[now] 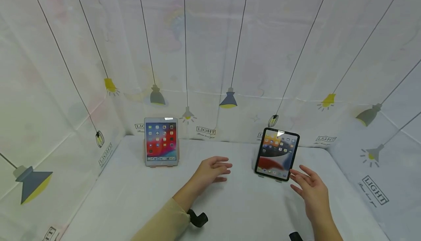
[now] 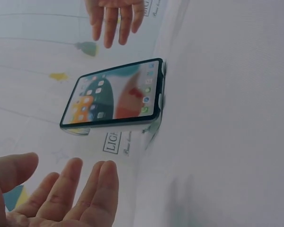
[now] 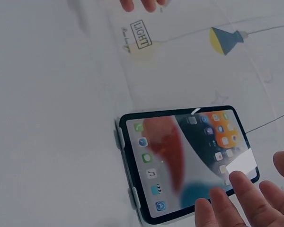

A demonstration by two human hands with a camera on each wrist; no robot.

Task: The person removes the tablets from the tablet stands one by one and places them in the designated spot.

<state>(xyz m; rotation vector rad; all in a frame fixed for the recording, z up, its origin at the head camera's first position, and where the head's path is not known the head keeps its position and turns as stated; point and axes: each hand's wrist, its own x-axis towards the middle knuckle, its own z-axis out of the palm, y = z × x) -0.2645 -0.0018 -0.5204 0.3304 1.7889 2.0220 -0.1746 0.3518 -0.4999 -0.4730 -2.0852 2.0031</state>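
Note:
A black-framed tablet [image 1: 277, 154] leans back on a small stand at the right, its screen lit with app icons. My right hand [image 1: 310, 190] is beside its lower right edge, fingers spread and relaxed, holding nothing; in the right wrist view its fingertips [image 3: 236, 179] overlap the tablet's edge. To the tablet's left, my left hand [image 1: 210, 171] hovers over the table with fingers loosely extended and nothing in them. Farther left stands a silver-white tablet [image 1: 161, 141], nearly upright on a stand, its screen also lit.
The table has a white cover [image 1: 131, 197]. Behind and at both sides hangs a white cloth [image 1: 204, 51] printed with lamps and the word LIGHT. A black wrist-camera piece [image 1: 198, 219] shows by the left sleeve [image 1: 167, 221], another [image 1: 295, 236] near the right wrist.

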